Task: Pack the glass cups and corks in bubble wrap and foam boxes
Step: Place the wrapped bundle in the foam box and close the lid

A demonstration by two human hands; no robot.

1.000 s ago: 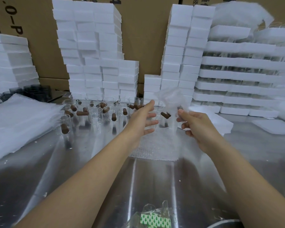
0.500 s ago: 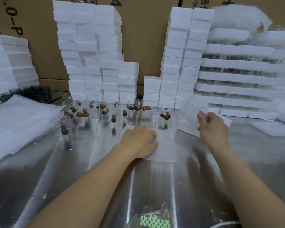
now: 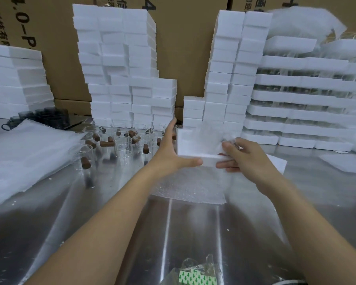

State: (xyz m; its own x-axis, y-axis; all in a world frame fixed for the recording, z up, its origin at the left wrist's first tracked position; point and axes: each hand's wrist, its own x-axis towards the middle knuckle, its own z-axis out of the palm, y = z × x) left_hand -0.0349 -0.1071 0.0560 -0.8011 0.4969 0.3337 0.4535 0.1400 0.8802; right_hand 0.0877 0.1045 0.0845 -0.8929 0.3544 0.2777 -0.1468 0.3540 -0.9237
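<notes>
we see the left hand [image 3: 173, 155] held flat against the left wall of a white foam box [image 3: 190, 145]. its fingers point straight up and its thumb stretches along the box's lower front edge, so the hand is spread and props the box without closing round it. the box is lifted off the worktop [image 3: 132, 223], tipped so that its open face is turned toward us.

the right hand [image 3: 243, 155] is at the box's right side. its thumb and upper fingers pinch a bubble-wrapped bundle [image 3: 210, 134] that lies at the mouth of the box, and its lower fingers reach under the box's front edge. the bundle is blurred; we think it is a glass cup in its wrap, but we cannot be sure.

below both hands a bubble wrap sheet [image 3: 189, 188] lies flat on the worktop. behind the left hand stands a cluster of clear glass cups [image 3: 121, 142], with brown corks [image 3: 106, 144] inside them and among them.

at the left edge of the worktop we see a pile of bubble wrap bags [image 3: 29, 153], and behind it some dark cups [image 3: 47, 118]. tall stacks of foam boxes [image 3: 121, 68] rise along the back against cardboard cartons [image 3: 183, 48]. layered foam trays [image 3: 306, 99] fill the right side. a green and white packet [image 3: 195, 278] sits at the near edge.
</notes>
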